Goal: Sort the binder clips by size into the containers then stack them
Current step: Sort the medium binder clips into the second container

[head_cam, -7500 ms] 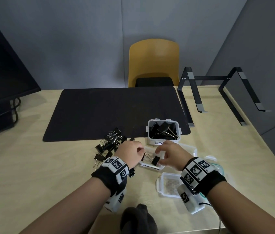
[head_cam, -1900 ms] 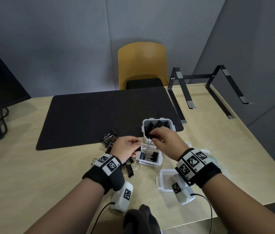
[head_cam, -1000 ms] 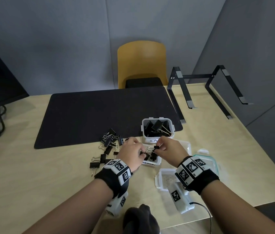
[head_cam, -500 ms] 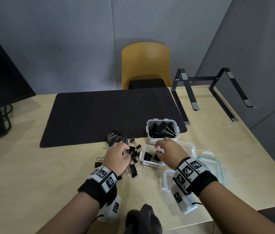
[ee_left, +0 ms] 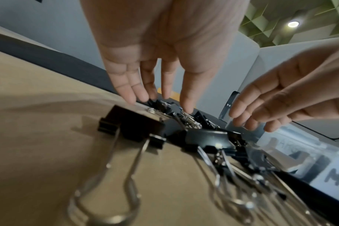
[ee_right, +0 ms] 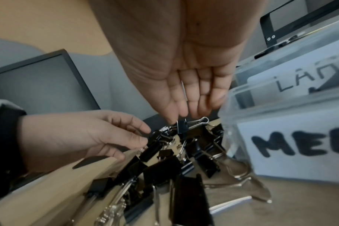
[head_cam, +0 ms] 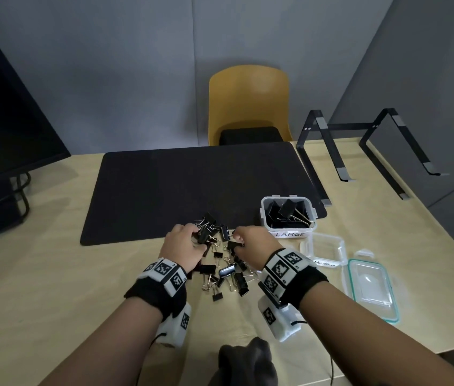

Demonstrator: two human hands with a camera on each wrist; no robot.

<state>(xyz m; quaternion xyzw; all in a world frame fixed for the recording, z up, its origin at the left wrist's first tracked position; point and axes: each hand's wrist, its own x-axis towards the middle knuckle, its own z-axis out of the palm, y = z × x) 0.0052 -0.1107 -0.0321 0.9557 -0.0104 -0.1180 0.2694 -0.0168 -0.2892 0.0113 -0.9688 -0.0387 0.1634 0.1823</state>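
Observation:
A loose pile of black binder clips (head_cam: 226, 271) of mixed sizes lies on the wooden table in front of the mat. My left hand (head_cam: 196, 238) reaches into its far left part, its straight fingers (ee_left: 130, 96) touching clips. My right hand (head_cam: 237, 240) hovers over the pile's right side, and its fingertips (ee_right: 181, 113) touch a small clip (ee_right: 181, 127) on top. The tub labelled LARGE (head_cam: 288, 234) holds big clips. The tub labelled MED (ee_right: 292, 146) stands just right of my right hand; my wrist hides it in the head view.
A clear plastic piece (head_cam: 323, 246) with a "Medium" label and a teal-rimmed lid (head_cam: 370, 288) lie to the right. Behind are a black desk mat (head_cam: 192, 185), a laptop stand (head_cam: 359, 151), a monitor (head_cam: 3, 121) at the left and a yellow chair (head_cam: 248, 101).
My right hand has moved left, from over the medium tub to the clip pile. My left hand has shifted forward onto the far part of the pile.

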